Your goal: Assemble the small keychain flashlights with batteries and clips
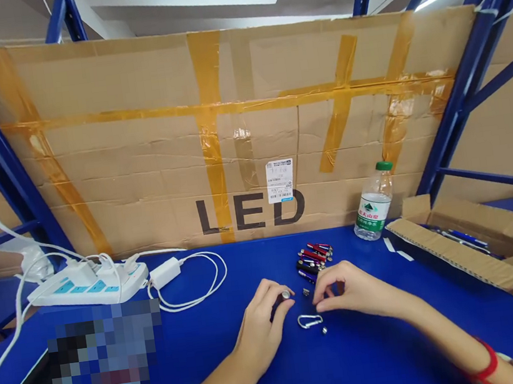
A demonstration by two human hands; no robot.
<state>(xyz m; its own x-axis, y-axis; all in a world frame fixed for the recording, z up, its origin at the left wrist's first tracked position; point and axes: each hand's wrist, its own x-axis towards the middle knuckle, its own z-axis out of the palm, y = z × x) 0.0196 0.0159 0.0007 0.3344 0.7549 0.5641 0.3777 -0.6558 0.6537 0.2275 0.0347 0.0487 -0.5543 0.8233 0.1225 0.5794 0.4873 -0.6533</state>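
My left hand (264,320) is closed, thumb and forefinger pinching a small cylinder with a round silver end (286,294); most of the cylinder is hidden by the fingers. To its right, my right hand (345,290) hovers low over the table with thumb and forefinger curled nearly together; whatever is between the tips is too small to make out. Between the hands lies a little metal piece (306,292). A silver carabiner (310,321) rests just below it, beside a tiny silver part (324,330). Behind my right hand is a pile of small red, black and blue metal tubes (314,255).
A water bottle (372,205) with a green cap stands at the back right, near an opened cardboard box (463,253) holding pens or similar sticks. On the left are a power strip (92,286), a white adapter (165,272) and cables. A large carton (149,168) walls off the back.
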